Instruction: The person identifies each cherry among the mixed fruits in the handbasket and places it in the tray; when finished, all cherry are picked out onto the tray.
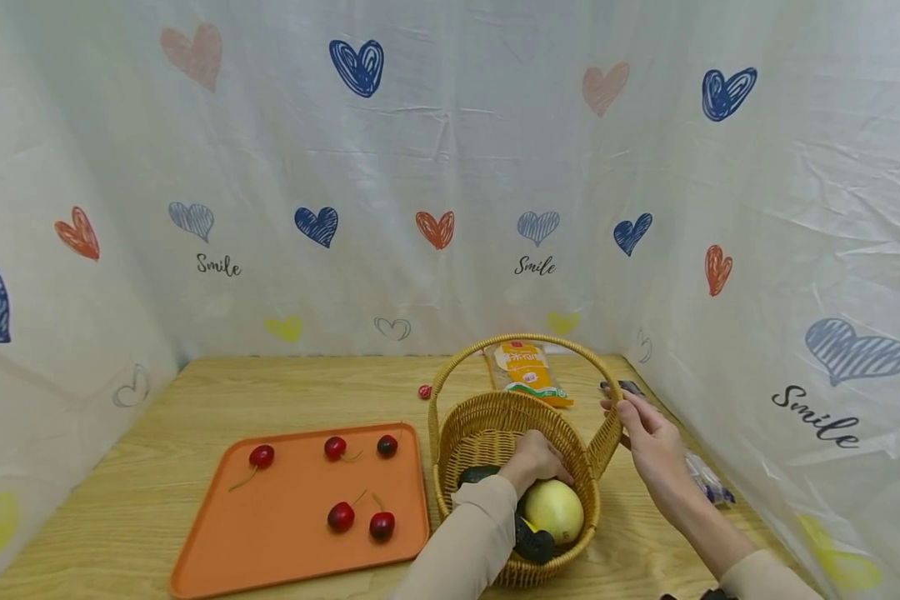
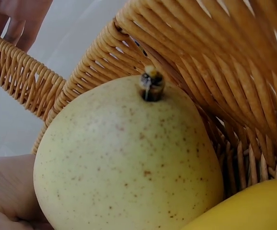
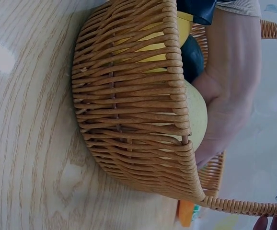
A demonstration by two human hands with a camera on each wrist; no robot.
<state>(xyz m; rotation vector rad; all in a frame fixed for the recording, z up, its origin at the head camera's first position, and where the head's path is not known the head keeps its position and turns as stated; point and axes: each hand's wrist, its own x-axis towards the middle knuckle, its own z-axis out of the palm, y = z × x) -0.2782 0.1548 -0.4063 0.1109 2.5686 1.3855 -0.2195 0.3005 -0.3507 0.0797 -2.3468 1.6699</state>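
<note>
A wicker basket (image 1: pixel 450 467) with a tall arched handle (image 1: pixel 525 337) stands right of the tray. My left hand (image 1: pixel 536 458) reaches down inside it, close against a speckled yellow-green pear (image 1: pixel 555 510); its fingertips are hidden. My right hand (image 1: pixel 652 442) grips the right side of the handle between thumb and fingers. Beside the pear lies a smooth yellow thing (image 2: pixel 253 208), only partly visible. A dark green rounded thing (image 1: pixel 478 474) shows at the basket's left side.
Several red cherries (image 1: pixel 341 517) with stems lie apart on an orange tray (image 1: pixel 270 550) at left. Behind the basket are an orange-and-clear food packet (image 1: pixel 528 371) and a small red thing (image 1: pixel 425 392). A clear plastic package (image 1: pixel 708 479) lies beyond my right forearm, near the curtain.
</note>
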